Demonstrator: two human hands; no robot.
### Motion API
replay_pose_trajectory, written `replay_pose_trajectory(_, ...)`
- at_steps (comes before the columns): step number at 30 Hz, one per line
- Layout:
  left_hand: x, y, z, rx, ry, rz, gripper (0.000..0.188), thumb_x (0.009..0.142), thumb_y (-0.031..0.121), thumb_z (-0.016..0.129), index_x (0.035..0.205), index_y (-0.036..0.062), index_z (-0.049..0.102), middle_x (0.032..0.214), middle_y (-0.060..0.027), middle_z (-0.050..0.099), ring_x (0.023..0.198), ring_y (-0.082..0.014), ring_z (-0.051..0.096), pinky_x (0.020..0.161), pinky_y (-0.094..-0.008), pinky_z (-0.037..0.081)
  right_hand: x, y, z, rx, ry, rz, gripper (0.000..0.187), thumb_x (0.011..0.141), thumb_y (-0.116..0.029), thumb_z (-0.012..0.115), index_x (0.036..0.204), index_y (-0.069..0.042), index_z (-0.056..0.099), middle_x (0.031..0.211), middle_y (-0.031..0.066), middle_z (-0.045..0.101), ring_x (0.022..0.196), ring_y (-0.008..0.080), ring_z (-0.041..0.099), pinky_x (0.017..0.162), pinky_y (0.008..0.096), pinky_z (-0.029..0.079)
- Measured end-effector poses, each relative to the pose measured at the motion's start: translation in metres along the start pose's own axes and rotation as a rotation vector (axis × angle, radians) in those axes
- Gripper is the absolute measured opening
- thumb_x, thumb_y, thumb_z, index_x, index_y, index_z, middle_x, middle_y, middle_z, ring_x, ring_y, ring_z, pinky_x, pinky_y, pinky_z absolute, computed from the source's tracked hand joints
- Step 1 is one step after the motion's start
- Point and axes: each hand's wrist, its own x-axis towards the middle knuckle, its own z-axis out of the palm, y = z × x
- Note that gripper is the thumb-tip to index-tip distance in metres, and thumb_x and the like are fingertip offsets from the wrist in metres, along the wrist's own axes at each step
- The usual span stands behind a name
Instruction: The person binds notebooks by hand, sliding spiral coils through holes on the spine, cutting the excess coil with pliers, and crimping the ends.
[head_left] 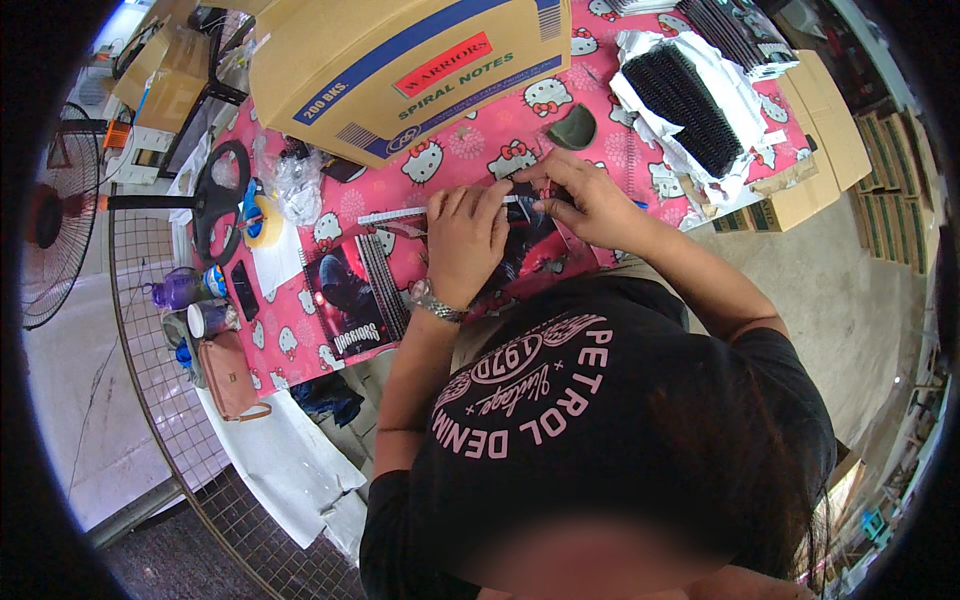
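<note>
My left hand [465, 238], with a metal watch on its wrist, presses down on a dark-covered notebook [540, 250] lying on the pink patterned tablecloth [470, 150]. My right hand [590, 200] pinches the notebook's top edge, where a thin white binding strip [395, 215] runs out to the left. Both hands touch each other over the notebook, and most of its cover is hidden under them. Another dark-covered spiral notebook [350, 298] lies just left of my left hand.
A large cardboard box [400, 70] stands behind the hands. Black spiral coils in white paper [690, 105] lie at the back right, with small cartons [890, 180] beyond. A tape roll [262, 220], bottles [185, 292], a brown purse [230, 375] and a fan [60, 215] are left.
</note>
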Motion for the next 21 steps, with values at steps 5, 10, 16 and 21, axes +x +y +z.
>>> replay_pose_trajectory(5,0.0,0.004,0.0,0.02,-0.029,0.003,0.02,0.085,0.014,0.063,0.104,0.0119,0.062,0.092,-0.0052,0.064,0.092,-0.0237,0.059,0.088,-0.0414,0.038,0.008,-0.023,-0.007,0.007,-0.116,0.27,0.03,0.088,-0.007,0.064,0.117,-0.004,0.056,0.094,0.0163,0.066,0.085,0.0344,0.067,0.071,0.0413,0.052)
replay_pose_trajectory(10,-0.001,0.004,-0.001,0.023,-0.023,0.003,0.018,0.084,0.014,0.063,0.102,0.0119,0.062,0.093,-0.0047,0.064,0.092,-0.0234,0.06,0.089,-0.0407,0.038,0.004,-0.02,-0.001,-0.233,-0.082,0.053,0.027,0.087,-0.009,0.064,0.113,-0.006,0.055,0.09,0.0162,0.066,0.081,0.0369,0.067,0.067,0.0449,0.053)
replay_pose_trajectory(16,-0.002,0.003,-0.004,-0.003,-0.052,0.015,0.019,0.082,0.014,0.064,0.101,0.0099,0.062,0.094,-0.0062,0.065,0.093,-0.0244,0.061,0.091,-0.0413,0.039,0.007,-0.032,0.002,-0.278,-0.147,0.154,0.03,0.084,-0.014,0.067,0.11,-0.007,0.054,0.092,0.0148,0.061,0.086,0.0383,0.064,0.066,0.0476,0.052)
replay_pose_trajectory(21,-0.001,-0.004,0.005,-0.109,-0.006,-0.043,0.02,0.079,0.011,0.067,0.098,0.0059,0.062,0.09,-0.0104,0.066,0.09,-0.0286,0.062,0.089,-0.0424,0.041,0.011,-0.018,0.009,-0.24,-0.062,0.04,0.022,0.082,-0.015,0.068,0.101,-0.005,0.061,0.092,0.0145,0.061,0.086,0.0373,0.064,0.069,0.0471,0.052)
